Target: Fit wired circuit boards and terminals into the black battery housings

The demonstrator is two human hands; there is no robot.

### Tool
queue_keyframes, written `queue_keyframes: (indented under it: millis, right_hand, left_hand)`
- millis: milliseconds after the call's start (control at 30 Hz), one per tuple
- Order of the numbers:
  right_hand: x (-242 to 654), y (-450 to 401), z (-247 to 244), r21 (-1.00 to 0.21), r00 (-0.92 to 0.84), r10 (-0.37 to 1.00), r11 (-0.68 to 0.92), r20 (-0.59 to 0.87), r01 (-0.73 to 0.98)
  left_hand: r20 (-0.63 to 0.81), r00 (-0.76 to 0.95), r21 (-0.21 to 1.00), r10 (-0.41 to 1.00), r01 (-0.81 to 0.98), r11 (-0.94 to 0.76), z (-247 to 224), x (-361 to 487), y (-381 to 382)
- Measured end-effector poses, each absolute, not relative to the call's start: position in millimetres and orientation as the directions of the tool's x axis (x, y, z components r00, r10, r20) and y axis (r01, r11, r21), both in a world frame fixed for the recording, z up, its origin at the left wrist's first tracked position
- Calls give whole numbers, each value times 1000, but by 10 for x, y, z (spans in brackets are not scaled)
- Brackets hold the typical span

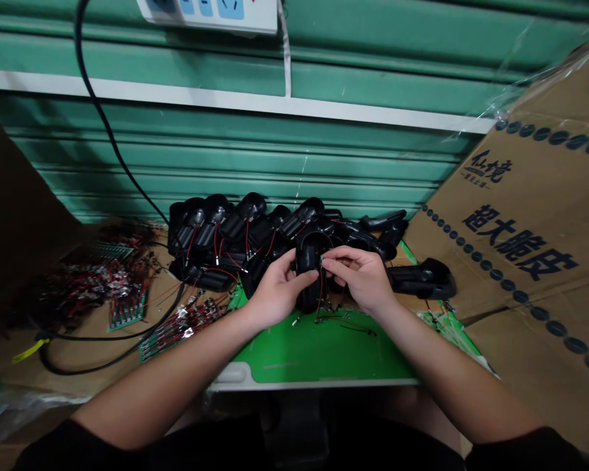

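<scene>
A black plastic housing [310,296] with a rounded open top stands in front of me, above the green board [319,356]. My left hand [283,288] grips its left side, with the thumb across the front. At its right edge, my right hand [360,275] pinches a small metallic piece by thumb and index finger; a thin red wire [321,291] hangs below the fingertips. What kind of part the piece is, I cannot make out. Further loose wire ends lie on the board just under the housing.
Several similar black housings [245,216] with red wires are piled along the green shutter [226,157]. Wired circuit boards [177,330] lie at left, beside a looping black cable [112,338]. A cardboard box [525,216] walls the right; a power strip [211,16] hangs above.
</scene>
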State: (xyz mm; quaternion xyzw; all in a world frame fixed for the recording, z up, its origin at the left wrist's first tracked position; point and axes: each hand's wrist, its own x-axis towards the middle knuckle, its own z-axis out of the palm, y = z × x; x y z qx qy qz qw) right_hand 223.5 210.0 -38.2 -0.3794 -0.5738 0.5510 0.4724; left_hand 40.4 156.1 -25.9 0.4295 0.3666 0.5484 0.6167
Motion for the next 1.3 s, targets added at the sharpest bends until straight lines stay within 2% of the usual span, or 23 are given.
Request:
queue_keyframes:
  millis: [133,333,567,733,867,1033,1300]
  right_hand:
    - [2224,2090,-398,-985,-258,951,160,172,-68]
    - [2213,2040,-385,-988,-244,957,156,156,-19]
    - [2199,2015,-391,-982,-239,953,190,188,-17]
    - [2192,2022,-397,-989,-223,964,146,147,-22]
    - [2210,2037,-383,-993,-222,968,107,117,-55]
    - [2260,2047,-375,-995,-327,941,99,84,30]
    - [2288,2033,-316,-988,-241,966,124,98,93]
  left_hand:
    - [15,129,915,992,-401,39,-224,419,1549]
    - [22,133,908,991,-418,36,-228,430,1527]
    - [27,141,928,990,-372,28,-360,430,1551]
    - [28,164,938,986,-346,31,-391,432,1546]
    - [104,124,953,987,-295,-63,-397,416,1544]
    - [244,85,959,966,-169,-228,-429,387,1547]
    - [257,142,956,956,-180,-230,-448,398,1523]
